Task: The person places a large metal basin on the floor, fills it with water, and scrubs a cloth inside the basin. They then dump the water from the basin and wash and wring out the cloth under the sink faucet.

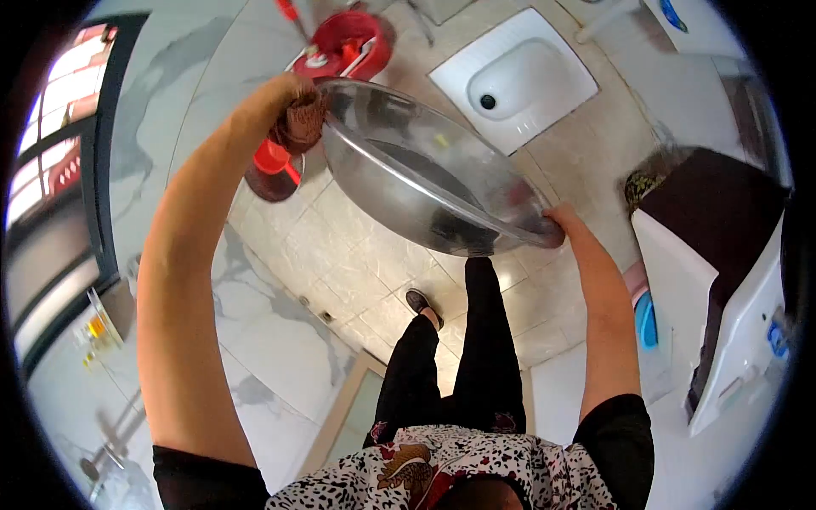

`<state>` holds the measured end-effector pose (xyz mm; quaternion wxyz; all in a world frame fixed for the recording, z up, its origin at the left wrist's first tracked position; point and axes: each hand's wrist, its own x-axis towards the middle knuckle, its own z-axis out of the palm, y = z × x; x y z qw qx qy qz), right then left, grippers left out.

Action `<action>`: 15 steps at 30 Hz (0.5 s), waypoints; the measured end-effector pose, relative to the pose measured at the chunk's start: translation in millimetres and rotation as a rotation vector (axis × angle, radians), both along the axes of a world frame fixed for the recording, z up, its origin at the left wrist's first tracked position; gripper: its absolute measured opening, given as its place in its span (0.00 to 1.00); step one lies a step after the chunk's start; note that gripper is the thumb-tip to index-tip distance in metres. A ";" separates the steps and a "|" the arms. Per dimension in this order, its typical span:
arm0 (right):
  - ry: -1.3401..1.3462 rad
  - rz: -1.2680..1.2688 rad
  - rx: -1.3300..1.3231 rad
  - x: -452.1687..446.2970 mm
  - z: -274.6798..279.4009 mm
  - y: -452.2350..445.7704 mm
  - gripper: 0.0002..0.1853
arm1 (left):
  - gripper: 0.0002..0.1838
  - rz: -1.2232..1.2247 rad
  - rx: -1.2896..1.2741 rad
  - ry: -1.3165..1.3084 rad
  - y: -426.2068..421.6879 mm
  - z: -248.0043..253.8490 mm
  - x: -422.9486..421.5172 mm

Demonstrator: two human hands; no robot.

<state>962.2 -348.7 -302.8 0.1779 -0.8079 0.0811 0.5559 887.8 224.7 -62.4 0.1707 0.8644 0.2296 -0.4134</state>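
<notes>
Metal basin (pixel 429 183), large, held up off the tiled floor (pixel 297 234) in front of the body, tilted rather than level, spanning the gap between two bare hands. Left hand (pixel 291 87) at its far left end, clenched on a bunched brown cloth (pixel 299 126) pressed at the rim; fingers mostly hidden, so cannot tell whether they hook the metal as well. Right hand (pixel 558 223) grasping the opposite end of the rim directly, no cloth there. Key relation: the basin's long axis, as seen from above, runs slantwise — far out and forward at the left hand, closer in to the body at the right. Neither hand stands apart from it; the right is the nearer to the torso. Lower edge overlaps one of the black-trousered legs (pixel 489 340) in view. White squat pan (pixel 534 100) past the basin's far side, forward and right. Red bucket (pixel 384 47) just beyond the left end; red dipper (pixel 274 160) near the left forearm. Basin's inside shows dark patches and glare — water or bare metal, cannot tell
</notes>
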 end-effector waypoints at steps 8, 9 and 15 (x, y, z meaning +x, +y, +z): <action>-0.383 0.538 0.058 -18.3 56.6 81.4 0.23 | 0.06 1.282 -0.244 -0.206 -39.5 48.7 -309.1; -0.489 0.601 0.043 -32.1 62.0 92.9 0.21 | 0.07 1.315 -0.210 -0.192 -45.2 42.6 -353.1; -0.620 0.805 0.139 -141.3 80.2 155.6 0.22 | 0.22 1.589 -0.291 -0.083 -123.5 48.8 -584.1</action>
